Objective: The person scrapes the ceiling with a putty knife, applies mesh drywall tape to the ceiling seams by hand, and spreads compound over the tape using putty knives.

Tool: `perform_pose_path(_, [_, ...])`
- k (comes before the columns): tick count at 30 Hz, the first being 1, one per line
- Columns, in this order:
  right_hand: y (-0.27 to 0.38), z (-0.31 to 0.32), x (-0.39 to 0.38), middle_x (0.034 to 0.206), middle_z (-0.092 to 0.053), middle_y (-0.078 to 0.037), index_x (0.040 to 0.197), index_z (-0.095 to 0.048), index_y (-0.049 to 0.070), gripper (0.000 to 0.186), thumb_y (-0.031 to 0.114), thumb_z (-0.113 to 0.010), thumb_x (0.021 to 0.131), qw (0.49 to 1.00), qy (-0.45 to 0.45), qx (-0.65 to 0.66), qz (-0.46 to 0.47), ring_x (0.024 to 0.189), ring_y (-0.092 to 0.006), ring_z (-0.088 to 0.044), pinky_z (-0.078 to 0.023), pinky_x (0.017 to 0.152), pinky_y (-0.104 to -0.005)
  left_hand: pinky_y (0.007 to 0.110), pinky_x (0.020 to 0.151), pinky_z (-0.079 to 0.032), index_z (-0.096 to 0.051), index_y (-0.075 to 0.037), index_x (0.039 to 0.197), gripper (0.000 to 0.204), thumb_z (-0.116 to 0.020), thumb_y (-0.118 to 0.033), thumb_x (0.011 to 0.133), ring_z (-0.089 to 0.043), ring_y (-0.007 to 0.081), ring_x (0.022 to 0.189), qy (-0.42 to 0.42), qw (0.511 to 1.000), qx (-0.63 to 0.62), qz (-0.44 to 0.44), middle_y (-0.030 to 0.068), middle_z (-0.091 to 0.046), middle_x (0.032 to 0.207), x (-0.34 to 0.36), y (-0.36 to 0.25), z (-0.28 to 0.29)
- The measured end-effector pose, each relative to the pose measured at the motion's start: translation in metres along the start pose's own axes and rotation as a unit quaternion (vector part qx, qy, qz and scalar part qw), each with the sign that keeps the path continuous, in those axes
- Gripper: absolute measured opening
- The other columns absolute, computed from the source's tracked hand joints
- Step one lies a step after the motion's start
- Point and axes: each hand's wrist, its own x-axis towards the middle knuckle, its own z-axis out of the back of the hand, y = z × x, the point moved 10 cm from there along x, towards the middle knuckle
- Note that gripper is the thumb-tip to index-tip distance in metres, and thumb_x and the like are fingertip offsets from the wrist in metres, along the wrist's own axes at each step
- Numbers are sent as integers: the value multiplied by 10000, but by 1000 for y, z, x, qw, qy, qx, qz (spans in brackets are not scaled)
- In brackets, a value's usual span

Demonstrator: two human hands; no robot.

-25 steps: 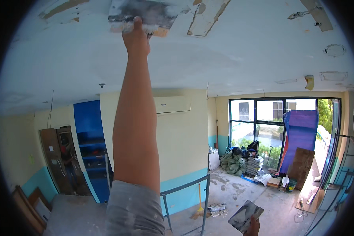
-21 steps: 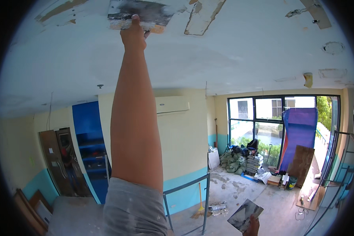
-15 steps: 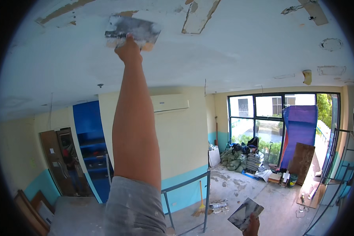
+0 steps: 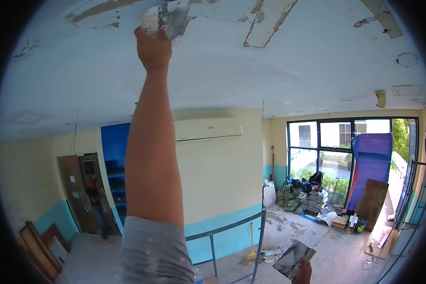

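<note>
Stretched up to the white ceiling point(image 4: 232, 71), my left hand point(image 4: 154, 51) is closed around a wide putty knife point(image 4: 177, 20). Its broad metal blade is smeared with plaster and lies at or very near the ceiling; exact contact is hard to tell. The knife's upper part is cut off by the picture's top edge. Low on the right, my right hand point(image 4: 303, 273) grips a flat, square metal blade point(image 4: 291, 259) with grey and white plaster on its face. That blade is held tilted, well below the ceiling. Most of the right hand's fingers are hidden behind it.
Peeling rectangular patches point(image 4: 270, 22) mark the ceiling. A metal rail point(image 4: 227, 227) stands below me, with a yellow-handled broom point(image 4: 252, 239) beyond it. Sacks point(image 4: 293, 196) are piled by the window. An air conditioner point(image 4: 210, 128) hangs on the wall. A person point(image 4: 97, 203) stands at the doorway.
My left hand has moved left along the ceiling and turned the putty knife, so its blade points differently. The view has shifted slightly. My right hand still holds its blade low.
</note>
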Motion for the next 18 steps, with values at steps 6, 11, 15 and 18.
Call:
perform_pose_path(6, [-25,-15,1,579,-381,84,824,-472,205,183,284,-602,926,999,51,12,-14,427,-36,-363,-281,335,-207,448,829,-489,-386,54,1153,587,-698,-298,802,-609,437,973,-13,999,39,22,295,-603,1052,38,36,33])
perform_pose_path(11, [-54,-14,2,559,-398,80,806,-473,210,181,262,-598,927,983,94,124,-98,422,-46,-389,-292,331,-228,429,850,-503,-366,77,1168,661,-717,-342,797,-608,420,997,-95,988,57,105,289,-578,1091,50,99,73])
perform_pose_path(15, [-78,8,15,946,-524,-46,1136,-473,84,291,283,-550,937,985,67,139,-79,813,-191,-522,-429,675,-355,407,824,-511,-375,80,1181,694,-740,-362,789,-604,369,999,-75,989,24,124,256,-563,1109,21,156,109])
perform_pose_path(18, [-86,3,15,1220,-560,-146,1315,-408,15,468,303,-485,955,976,127,161,-72,1100,-326,-581,-476,947,-501,373,845,-482,-431,68,1167,604,-712,-345,828,-586,281,975,112,959,-140,221,193,-568,1097,-73,139,106])
